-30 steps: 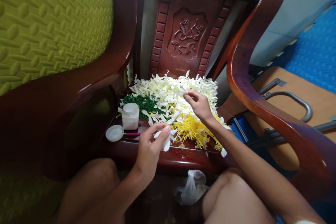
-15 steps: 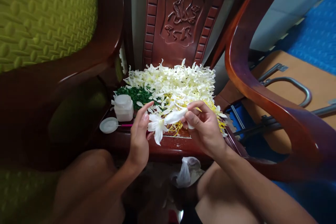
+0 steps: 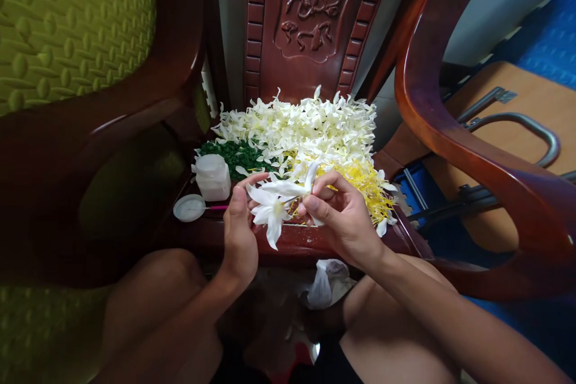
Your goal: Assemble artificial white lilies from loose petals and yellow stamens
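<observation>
A white flower (image 3: 273, 211), apparently artificial, is held above the chair's front edge, its petals spread. My left hand (image 3: 238, 231) curves loosely around its left side, the thumb at the petals and the other fingers partly hidden behind them. With thumb and forefinger, my right hand (image 3: 339, 213) pinches a white petal piece (image 3: 310, 179) at the end of the flower's thin stem. Behind lies a large heap of white petal pieces (image 3: 297, 123). Yellow stamens (image 3: 371, 192) are piled at its right, small green pieces (image 3: 238, 156) at its left.
A white square jar (image 3: 212, 179) stands at the seat's left, beside a round white lid (image 3: 189, 208) with a pink-handled stick (image 3: 218, 208). Carved chair back (image 3: 310, 12) and curved armrest (image 3: 411, 90) enclose the seat. A plastic bag (image 3: 321, 288) hangs below; a folded table (image 3: 490, 102) lies right.
The petal piece at my right fingers now points upward, and my right fingertips have shifted slightly left. The flower has turned a little, still between both hands. The view has shifted slightly.
</observation>
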A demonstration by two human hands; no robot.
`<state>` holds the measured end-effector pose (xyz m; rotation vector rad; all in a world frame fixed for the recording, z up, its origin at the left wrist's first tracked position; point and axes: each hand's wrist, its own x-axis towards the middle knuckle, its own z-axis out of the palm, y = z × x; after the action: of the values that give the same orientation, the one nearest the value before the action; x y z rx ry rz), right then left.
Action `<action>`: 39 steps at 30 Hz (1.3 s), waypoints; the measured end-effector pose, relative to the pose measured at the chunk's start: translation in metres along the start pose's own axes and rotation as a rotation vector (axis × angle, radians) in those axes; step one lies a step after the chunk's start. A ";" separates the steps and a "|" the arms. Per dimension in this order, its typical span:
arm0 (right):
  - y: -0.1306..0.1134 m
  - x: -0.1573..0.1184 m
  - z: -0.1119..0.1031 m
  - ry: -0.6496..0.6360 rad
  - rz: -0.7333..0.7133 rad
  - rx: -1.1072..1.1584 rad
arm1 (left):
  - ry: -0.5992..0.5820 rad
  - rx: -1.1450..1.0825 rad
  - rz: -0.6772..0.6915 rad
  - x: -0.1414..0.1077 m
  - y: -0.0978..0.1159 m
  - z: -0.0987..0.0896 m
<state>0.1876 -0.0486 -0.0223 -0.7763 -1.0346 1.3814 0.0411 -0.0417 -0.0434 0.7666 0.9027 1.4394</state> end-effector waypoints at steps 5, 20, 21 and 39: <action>0.000 -0.001 0.000 -0.020 -0.034 -0.029 | 0.046 0.027 -0.039 0.003 0.001 0.001; 0.009 -0.006 0.007 -0.023 0.006 -0.236 | 0.040 0.009 -0.049 0.003 0.001 0.001; 0.009 -0.007 0.007 -0.024 -0.003 -0.277 | 0.026 -0.005 -0.060 0.003 0.001 0.001; 0.001 -0.013 -0.001 -0.088 -0.518 -0.741 | -0.136 -0.029 -0.200 0.003 -0.001 -0.001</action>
<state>0.1893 -0.0609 -0.0247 -0.8864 -1.7114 0.5750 0.0409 -0.0390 -0.0447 0.7221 0.8280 1.2084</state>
